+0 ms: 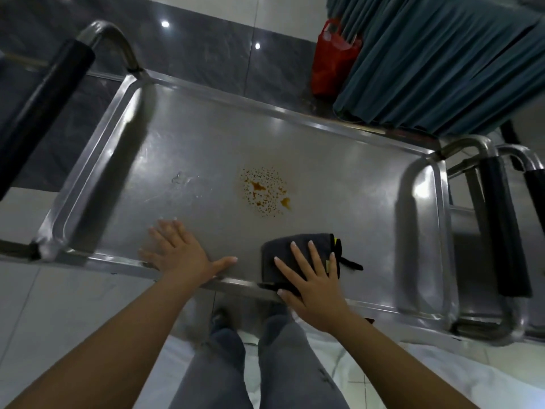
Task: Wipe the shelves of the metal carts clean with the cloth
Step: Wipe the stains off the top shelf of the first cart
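Observation:
The top shelf of a steel cart fills the view. A brown speckled stain lies near its middle, and a faint wet smear sits to the left of it. A folded dark grey cloth with a yellow tag rests near the front rim. My right hand lies flat on the cloth with fingers spread, pressing it down. My left hand rests flat and open on the bare shelf by the front rim, left of the cloth.
Black-sleeved push handles stand at the cart's left end and right end. A second cart abuts on the right. Beyond the far rim hang a teal curtain and a red bag. My legs stand below the front rim.

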### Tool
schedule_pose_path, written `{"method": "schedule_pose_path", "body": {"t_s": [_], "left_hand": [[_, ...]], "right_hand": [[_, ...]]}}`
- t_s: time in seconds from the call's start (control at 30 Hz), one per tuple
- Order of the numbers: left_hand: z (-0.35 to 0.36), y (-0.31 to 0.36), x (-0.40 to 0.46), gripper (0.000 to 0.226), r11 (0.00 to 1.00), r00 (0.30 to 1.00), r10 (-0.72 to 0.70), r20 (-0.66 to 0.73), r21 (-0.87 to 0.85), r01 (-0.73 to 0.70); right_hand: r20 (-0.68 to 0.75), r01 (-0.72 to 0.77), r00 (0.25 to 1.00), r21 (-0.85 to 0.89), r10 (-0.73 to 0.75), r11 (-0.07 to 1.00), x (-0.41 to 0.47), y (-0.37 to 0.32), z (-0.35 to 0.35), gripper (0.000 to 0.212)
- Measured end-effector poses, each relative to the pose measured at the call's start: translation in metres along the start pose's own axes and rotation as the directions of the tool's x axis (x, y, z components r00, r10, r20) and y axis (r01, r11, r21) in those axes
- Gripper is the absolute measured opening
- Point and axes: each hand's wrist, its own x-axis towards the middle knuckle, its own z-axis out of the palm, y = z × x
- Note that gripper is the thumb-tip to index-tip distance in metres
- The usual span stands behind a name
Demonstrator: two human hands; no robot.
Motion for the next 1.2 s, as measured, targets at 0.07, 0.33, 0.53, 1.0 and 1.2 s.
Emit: {"method": "schedule_pose_path", "body": {"t_s": [0.07, 0.33, 0.53, 1.0, 1.2], "left_hand": [[0.002, 0.001, 0.002, 0.159, 1.0, 0.999, -0.015, 0.034, -0.005, 0.016], [-0.003, 0.003, 0.005, 0.157, 0.997, 0.992, -0.053, 0.118, -0.056, 0.06], [-0.007, 0.004, 0.004, 0.156, 0.996, 0.988, -0.061, 0.144, -0.054, 0.07], [-0.021, 0.022, 0.006, 0.148, 0.996, 0.988, -0.085, 0.13, -0.026, 0.089], [-0.032, 0.017, 0.019, 0.149, 0.997, 0.987, -0.079, 0.137, 0.015, 0.077]], "right_hand": [[0.028, -0.008, 1.0, -0.023, 0.009, 1.0, 0.002, 0.002, -0.001, 0.057], [0.072, 0.056, 0.996, -0.051, -0.052, 0.997, 0.078, 0.036, -0.025, 0.062], [0.063, 0.078, 0.995, 0.012, -0.079, 0.997, 0.171, 0.061, -0.059, 0.062], [0.048, 0.089, 0.994, 0.093, -0.094, 0.992, 0.34, 0.084, -0.124, 0.055], [0.055, 0.2, 0.978, 0.016, -0.201, 0.98, 0.323, 0.075, -0.129, 0.059]]}}
